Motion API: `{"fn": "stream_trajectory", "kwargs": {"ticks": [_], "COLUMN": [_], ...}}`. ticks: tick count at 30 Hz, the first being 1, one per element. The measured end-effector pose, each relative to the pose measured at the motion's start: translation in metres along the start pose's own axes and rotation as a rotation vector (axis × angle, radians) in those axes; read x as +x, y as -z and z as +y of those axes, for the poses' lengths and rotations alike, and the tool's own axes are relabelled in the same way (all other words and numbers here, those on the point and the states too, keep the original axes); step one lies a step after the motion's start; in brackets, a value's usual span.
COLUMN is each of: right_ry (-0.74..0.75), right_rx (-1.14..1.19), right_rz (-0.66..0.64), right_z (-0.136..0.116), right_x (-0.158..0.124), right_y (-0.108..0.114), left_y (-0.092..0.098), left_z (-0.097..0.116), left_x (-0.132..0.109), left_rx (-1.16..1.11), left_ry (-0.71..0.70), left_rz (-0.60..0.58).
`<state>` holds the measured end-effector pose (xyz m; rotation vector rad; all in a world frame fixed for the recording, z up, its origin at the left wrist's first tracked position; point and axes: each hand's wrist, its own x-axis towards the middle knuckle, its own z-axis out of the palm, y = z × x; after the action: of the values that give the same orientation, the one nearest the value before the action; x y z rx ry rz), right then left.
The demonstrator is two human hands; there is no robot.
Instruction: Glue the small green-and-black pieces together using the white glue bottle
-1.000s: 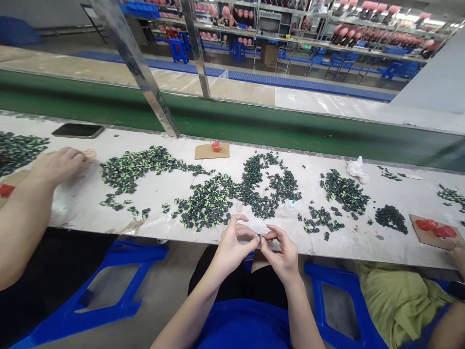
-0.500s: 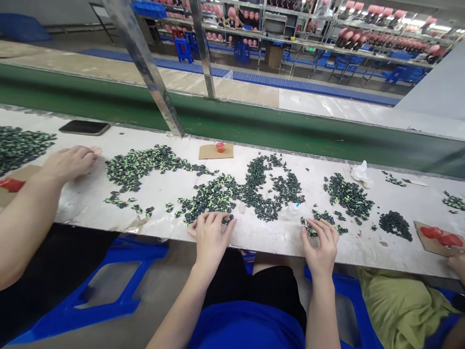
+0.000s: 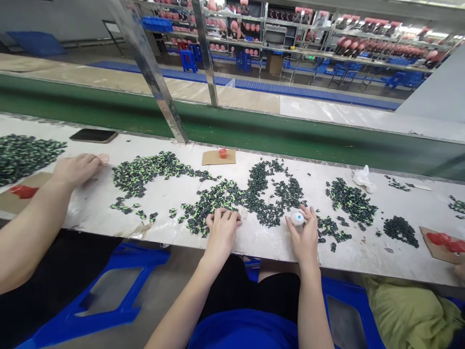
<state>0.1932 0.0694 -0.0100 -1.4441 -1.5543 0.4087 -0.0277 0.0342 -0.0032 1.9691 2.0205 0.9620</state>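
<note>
My right hand (image 3: 305,235) has its thumb and fingers closed around a small white bottle (image 3: 298,219) with a blue tip, close to the table surface. Just right of it lies a small group of black-and-green pieces (image 3: 332,228). My left hand (image 3: 223,230) is at the near edge of a pile of small black-and-green pieces (image 3: 203,208). Its fingers are curled together, and a small dark piece (image 3: 239,222) shows at the fingertips; its exact shape is too small to tell. Thin dark pieces (image 3: 257,189) lie in a ring-like heap between and beyond my hands.
A red cup (image 3: 223,153) stands on cardboard (image 3: 209,158) at the back. More pieces (image 3: 141,172) lie left, others (image 3: 350,201) right, near a crumpled tissue (image 3: 363,178). A co-worker's hand (image 3: 78,169) rests at left near a phone (image 3: 93,135). A metal post (image 3: 160,92) rises behind.
My right hand has moved left from the small group of pieces and taken hold of the white bottle. My left hand has shifted slightly right, with its fingers still curled.
</note>
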Motion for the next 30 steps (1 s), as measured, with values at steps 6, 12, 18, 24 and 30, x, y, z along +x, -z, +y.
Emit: {"fn": "stream_trajectory", "kwargs": {"ticks": [6,12,18,24,30], "right_ry": [-0.219,-0.233,-0.204,-0.259,-0.341], "right_rx": [0.346,0.591,0.513,0.577,0.330], "right_rz": [-0.048,-0.048,-0.042,0.054,0.163], "right_z": [-0.007,-0.001,-0.013,-0.026,-0.038], "right_x": [-0.018,-0.025,-0.026,-0.031,-0.034], "right_y": [0.015,0.021,0.010,-0.007,-0.015], "left_y": [-0.009,-0.023,-0.018,-0.020,-0.023], "left_z": [0.020,0.009,0.003,0.010,0.010], "left_x": [-0.001,-0.013,-0.029,-0.028,-0.027], "left_rx": [-0.191,-0.353,-0.288,-0.289,-0.357], "left_ry": [-0.093,-0.177,-0.138,-0.094,-0.041], "left_rz": [-0.170,-0.200,-0.140,-0.089,-0.023]}}
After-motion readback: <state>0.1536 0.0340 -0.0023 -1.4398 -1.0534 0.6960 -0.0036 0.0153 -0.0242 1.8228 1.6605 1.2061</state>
